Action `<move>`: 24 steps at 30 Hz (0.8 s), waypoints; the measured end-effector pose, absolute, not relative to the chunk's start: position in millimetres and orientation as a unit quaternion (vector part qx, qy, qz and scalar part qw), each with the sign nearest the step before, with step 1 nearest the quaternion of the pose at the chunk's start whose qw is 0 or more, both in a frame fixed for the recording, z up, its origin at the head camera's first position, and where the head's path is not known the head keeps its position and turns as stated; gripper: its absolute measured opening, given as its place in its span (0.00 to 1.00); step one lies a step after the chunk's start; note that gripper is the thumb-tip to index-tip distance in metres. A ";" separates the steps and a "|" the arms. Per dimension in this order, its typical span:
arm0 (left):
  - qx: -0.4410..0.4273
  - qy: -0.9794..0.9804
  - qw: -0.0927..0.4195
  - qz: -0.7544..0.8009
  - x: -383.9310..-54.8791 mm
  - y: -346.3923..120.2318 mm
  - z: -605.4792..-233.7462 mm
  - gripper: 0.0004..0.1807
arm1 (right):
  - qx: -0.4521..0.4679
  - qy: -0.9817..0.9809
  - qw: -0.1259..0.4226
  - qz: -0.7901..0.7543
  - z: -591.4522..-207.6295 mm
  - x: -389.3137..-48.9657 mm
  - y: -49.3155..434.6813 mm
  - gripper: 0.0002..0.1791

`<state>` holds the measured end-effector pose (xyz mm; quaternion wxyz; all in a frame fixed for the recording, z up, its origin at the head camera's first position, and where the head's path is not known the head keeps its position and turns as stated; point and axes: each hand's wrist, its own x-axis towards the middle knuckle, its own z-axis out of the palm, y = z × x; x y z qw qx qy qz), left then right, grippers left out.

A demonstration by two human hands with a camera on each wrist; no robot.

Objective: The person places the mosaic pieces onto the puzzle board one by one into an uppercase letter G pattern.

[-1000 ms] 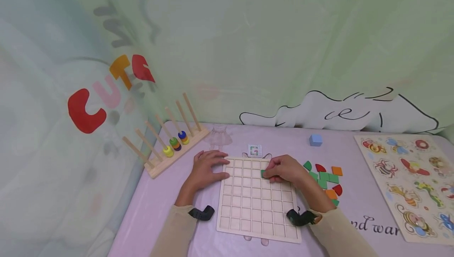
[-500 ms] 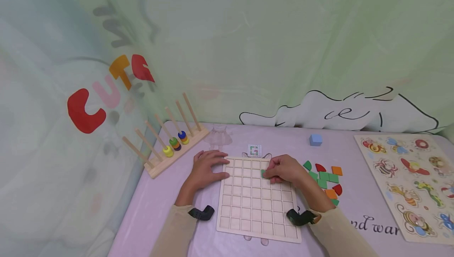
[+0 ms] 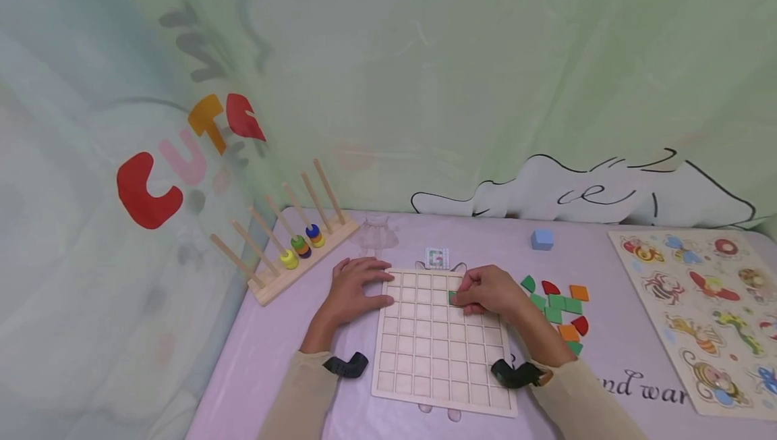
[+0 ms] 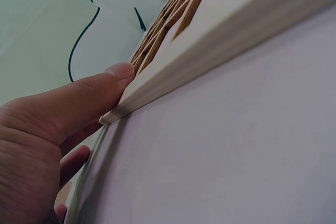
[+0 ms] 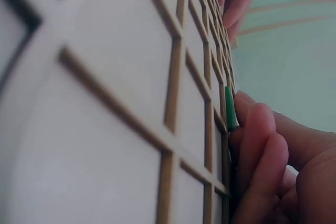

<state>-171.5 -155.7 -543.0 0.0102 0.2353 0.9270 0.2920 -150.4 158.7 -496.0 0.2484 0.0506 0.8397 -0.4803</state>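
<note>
A wooden grid board (image 3: 423, 345) lies flat in front of me. My right hand (image 3: 487, 289) pinches a small green square tile (image 3: 452, 298) at a cell in the board's upper right part. In the right wrist view the green tile (image 5: 230, 108) stands tilted at the grid, partly covered by the fingers. At the board's upper left edge rests my left hand (image 3: 355, 291), its fingers spread and loosely bent. The left wrist view shows the left thumb (image 4: 120, 72) touching the board's rim.
Loose green tiles (image 3: 555, 301), red quarter-round pieces and orange squares lie right of the board. Behind it is a small pattern card (image 3: 437, 258). A peg stand with rings (image 3: 303, 264) is at left, a blue cube (image 3: 542, 239) at back right, an insect puzzle (image 3: 704, 318) far right.
The view has shifted very slightly. Both hands stay in place, and the green tile remains between the right fingers at the same cell.
</note>
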 end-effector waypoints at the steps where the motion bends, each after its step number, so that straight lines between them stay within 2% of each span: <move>1: 0.235 0.927 0.010 0.292 -171.7 -155.4 -543.3 0.23 | 0.053 0.840 0.247 -0.479 -495.3 -149.7 159.1 0.14; 7: 0.232 0.929 0.008 0.288 -172.4 -154.9 -545.5 0.23 | 0.053 0.848 0.221 -0.479 -484.7 -141.5 167.1 0.14; 12: 0.231 0.929 0.009 0.289 -172.6 -155.0 -546.3 0.22 | 0.055 0.859 0.192 -0.471 -474.8 -134.8 194.4 0.16; 24: 0.239 0.926 0.003 0.293 -171.9 -155.9 -546.1 0.23 | 0.091 0.896 0.151 -0.408 -472.5 -114.4 293.7 0.35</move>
